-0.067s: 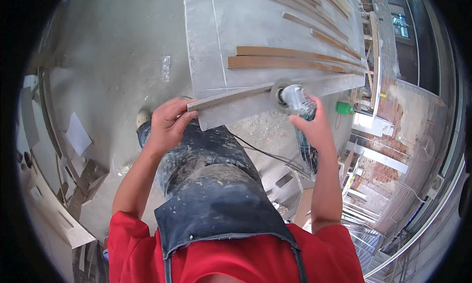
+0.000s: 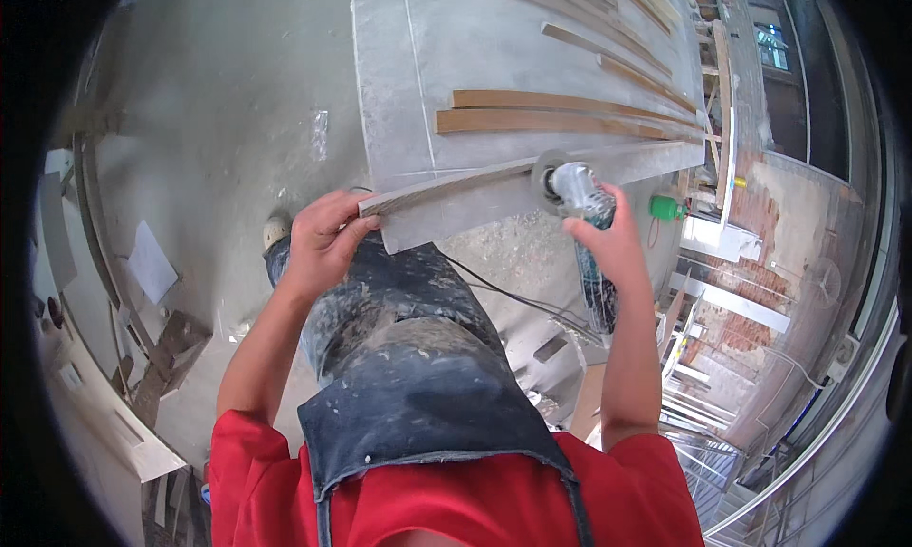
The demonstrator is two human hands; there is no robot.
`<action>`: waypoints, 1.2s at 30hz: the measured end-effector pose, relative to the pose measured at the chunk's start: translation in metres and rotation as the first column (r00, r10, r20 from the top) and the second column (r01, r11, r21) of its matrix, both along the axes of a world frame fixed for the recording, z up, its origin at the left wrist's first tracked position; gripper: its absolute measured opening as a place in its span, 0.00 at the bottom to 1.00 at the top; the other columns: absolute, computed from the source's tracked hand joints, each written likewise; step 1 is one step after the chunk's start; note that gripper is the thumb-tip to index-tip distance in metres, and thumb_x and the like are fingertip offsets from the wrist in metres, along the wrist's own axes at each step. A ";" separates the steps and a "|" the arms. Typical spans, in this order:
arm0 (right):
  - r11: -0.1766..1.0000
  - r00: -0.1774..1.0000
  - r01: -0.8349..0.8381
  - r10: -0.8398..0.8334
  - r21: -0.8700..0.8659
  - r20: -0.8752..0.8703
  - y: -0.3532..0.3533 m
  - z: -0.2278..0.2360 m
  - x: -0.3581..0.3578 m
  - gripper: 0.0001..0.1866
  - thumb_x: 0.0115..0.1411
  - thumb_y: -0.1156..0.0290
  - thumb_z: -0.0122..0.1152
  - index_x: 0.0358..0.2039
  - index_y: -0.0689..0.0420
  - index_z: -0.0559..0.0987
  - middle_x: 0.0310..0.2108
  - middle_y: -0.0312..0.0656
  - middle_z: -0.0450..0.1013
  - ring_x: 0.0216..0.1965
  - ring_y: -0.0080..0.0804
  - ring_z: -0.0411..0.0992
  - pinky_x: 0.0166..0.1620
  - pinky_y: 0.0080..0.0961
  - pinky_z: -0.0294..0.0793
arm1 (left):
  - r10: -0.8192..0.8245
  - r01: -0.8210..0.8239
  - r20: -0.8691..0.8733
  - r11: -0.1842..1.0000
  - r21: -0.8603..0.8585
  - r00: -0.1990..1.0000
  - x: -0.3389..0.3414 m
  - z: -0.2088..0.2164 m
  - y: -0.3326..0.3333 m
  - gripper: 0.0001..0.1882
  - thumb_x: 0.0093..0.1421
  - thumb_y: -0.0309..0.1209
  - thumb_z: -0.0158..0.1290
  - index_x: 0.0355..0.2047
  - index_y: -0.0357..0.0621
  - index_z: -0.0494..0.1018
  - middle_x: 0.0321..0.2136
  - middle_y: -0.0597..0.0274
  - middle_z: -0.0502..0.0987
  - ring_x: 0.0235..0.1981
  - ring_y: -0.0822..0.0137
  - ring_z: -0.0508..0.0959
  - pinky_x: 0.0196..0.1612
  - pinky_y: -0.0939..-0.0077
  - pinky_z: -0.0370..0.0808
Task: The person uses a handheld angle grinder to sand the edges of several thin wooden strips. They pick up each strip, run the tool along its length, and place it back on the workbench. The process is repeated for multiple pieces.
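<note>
My left hand [image 2: 328, 235] pinches the near left end of a long grey strip [image 2: 456, 186], thumb in front and fingers behind. The strip lies along the front edge of a grey-white worktop [image 2: 408, 226]. In my right hand [image 2: 614, 241] is an angle grinder [image 2: 591, 205] with a silvery head and a dark dusty body, my fingers wrapped round it. Its round disc [image 2: 548, 178] is at the strip's edge, about midway along it; whether disc and strip touch I cannot tell. The grinder's body slants down toward my right forearm.
Brown strips [image 2: 551, 121] and more thin strips lie farther back on the worktop. A black cable [image 2: 513, 295] runs below the grinder. A green container [image 2: 667, 208] stands to the right. White boards [image 2: 152, 262] lean at the left.
The grinder and my right hand have shifted slightly to the right along the strip. My left hand stays at the strip's end.
</note>
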State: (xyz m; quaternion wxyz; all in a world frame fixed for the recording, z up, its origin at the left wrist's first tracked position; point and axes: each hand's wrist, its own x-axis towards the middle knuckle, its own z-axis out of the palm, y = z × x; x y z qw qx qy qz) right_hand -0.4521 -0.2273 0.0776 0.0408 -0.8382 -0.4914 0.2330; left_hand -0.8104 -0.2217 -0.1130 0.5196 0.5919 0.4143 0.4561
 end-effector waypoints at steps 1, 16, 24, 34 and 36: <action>0.999 0.999 0.019 -0.020 0.027 0.030 0.000 -0.003 0.014 0.44 0.48 0.57 0.78 0.63 0.59 0.70 0.55 0.53 0.75 0.55 0.43 0.74 0.59 0.37 0.72 | -0.005 0.005 -0.020 1.000 0.018 1.000 -0.001 0.000 0.001 0.12 0.61 0.26 0.62 0.46 0.40 0.83 0.29 0.58 0.81 0.30 0.61 0.79 0.36 0.70 0.74; 0.946 0.924 0.275 -0.209 0.174 -0.322 -0.084 0.006 -0.012 0.43 0.47 0.60 0.79 0.62 0.62 0.71 0.52 0.46 0.77 0.52 0.34 0.75 0.57 0.33 0.73 | -0.015 0.055 0.064 0.728 -0.683 0.998 -0.208 0.050 -0.025 0.20 0.62 0.28 0.62 0.53 0.35 0.76 0.43 0.54 0.83 0.48 0.63 0.82 0.54 0.67 0.76; 0.995 0.974 -0.035 0.053 0.088 -0.219 -0.073 0.010 -0.070 0.46 0.47 0.55 0.80 0.65 0.52 0.68 0.50 0.56 0.80 0.52 0.54 0.79 0.55 0.42 0.77 | -0.449 0.353 -0.776 0.883 -0.310 0.442 -0.108 0.118 0.043 0.21 0.61 0.37 0.61 0.52 0.41 0.78 0.48 0.45 0.82 0.53 0.45 0.79 0.55 0.54 0.75; 0.916 0.878 -0.400 0.394 0.037 -0.272 -0.042 0.000 -0.144 0.44 0.50 0.52 0.75 0.64 0.51 0.66 0.46 0.60 0.80 0.47 0.60 0.80 0.50 0.48 0.80 | -0.506 0.379 -0.771 0.849 -0.367 0.387 -0.078 0.115 0.044 0.15 0.64 0.38 0.56 0.32 0.37 0.78 0.32 0.40 0.81 0.38 0.36 0.79 0.40 0.46 0.75; 0.896 0.858 -0.445 0.427 0.003 -0.285 -0.039 -0.005 -0.152 0.43 0.51 0.52 0.74 0.64 0.52 0.66 0.47 0.60 0.80 0.47 0.61 0.79 0.49 0.49 0.80 | -0.465 0.319 -0.806 0.877 -0.361 0.366 -0.080 0.118 0.040 0.14 0.64 0.39 0.57 0.32 0.38 0.78 0.32 0.41 0.81 0.38 0.36 0.79 0.40 0.45 0.75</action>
